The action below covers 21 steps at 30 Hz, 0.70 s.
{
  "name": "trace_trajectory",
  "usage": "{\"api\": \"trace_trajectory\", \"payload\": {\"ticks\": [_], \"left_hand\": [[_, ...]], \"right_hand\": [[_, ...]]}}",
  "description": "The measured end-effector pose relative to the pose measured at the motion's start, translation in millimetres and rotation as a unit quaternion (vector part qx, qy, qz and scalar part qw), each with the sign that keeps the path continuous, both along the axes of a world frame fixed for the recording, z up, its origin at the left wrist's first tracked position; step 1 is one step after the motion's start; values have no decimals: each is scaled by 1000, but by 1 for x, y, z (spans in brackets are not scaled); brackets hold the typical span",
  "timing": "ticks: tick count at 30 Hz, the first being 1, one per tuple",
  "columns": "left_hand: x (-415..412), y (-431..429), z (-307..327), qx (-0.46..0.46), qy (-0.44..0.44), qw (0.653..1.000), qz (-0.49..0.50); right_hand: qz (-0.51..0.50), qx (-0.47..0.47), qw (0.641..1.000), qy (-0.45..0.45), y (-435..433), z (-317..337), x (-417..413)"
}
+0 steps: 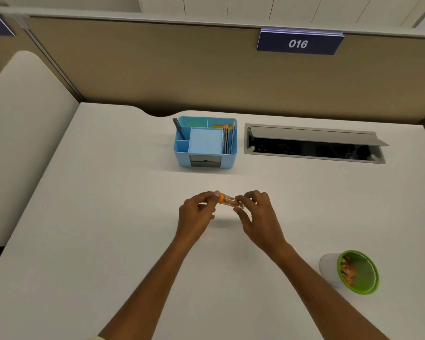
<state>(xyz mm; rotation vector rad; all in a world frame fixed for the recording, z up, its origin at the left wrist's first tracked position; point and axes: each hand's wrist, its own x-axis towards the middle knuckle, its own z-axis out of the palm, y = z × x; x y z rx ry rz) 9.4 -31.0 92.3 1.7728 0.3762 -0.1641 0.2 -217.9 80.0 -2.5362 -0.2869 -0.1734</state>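
Both hands hold one small object above the middle of the white desk: a clear tube-shaped pencil sharpener with an orange cap at its left end. My left hand pinches the orange-capped end with fingertips and thumb. My right hand grips the clear end, its fingers curled round it. The far tip of the sharpener is hidden behind my right fingers.
A light-blue desk organiser stands behind the hands, with several pencils and a dark pen in it. To its right lies an open cable hatch. At the front right a small green-lined bin holds shavings. A beige partition closes the back.
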Motion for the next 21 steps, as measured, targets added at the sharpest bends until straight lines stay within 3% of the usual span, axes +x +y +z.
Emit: {"api": "trace_trajectory", "payload": {"ticks": [6,13,21], "left_hand": [[-15,-9,44,-64,-27,997,-35],[-43,-21,77,-101,-49,989,-100],[-68,-34,95,-126,-48,983,-124]], "right_hand": [[-20,51,998,-21,-8,46,-32],[90,91,991,42,-19,101,-45],[133,78,986,63,-25,119,-66]]}}
